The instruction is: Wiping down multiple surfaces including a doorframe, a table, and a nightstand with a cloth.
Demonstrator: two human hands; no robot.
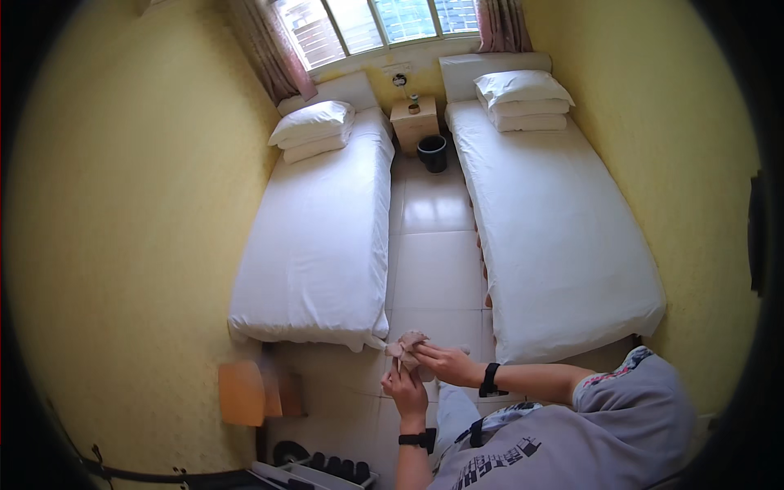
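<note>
A crumpled beige cloth is held up in front of my body, over the tiled floor near the foot ends of two beds. My left hand grips it from below, fingers pointing up. From the right, my right hand closes on the same cloth, its fingers reaching across it. Both hands are close together, and part of the cloth hangs behind my right hand. Black bands are on both wrists.
White-covered beds stand left and right of a tiled aisle. A black bin is by the nightstand. An orange-brown wooden chair is at lower left, near a rack holding dark items.
</note>
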